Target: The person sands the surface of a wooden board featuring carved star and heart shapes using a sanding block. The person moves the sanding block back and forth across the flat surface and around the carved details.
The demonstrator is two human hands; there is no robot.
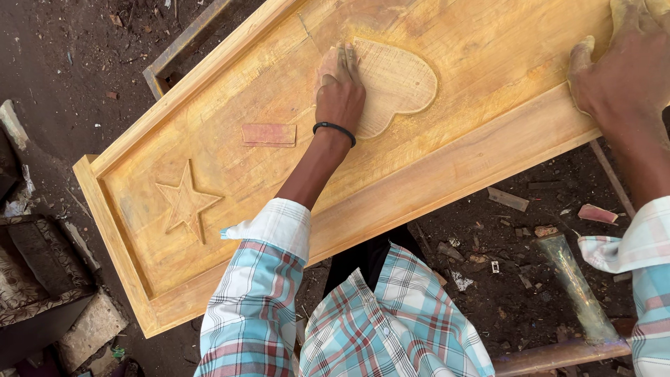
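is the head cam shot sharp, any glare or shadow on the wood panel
Head view: wood panel evenly lit, warm, no glare; carved star crisp; left hand on the carved heart slightly soft; right hand cropped at the frame edge; ground dark.
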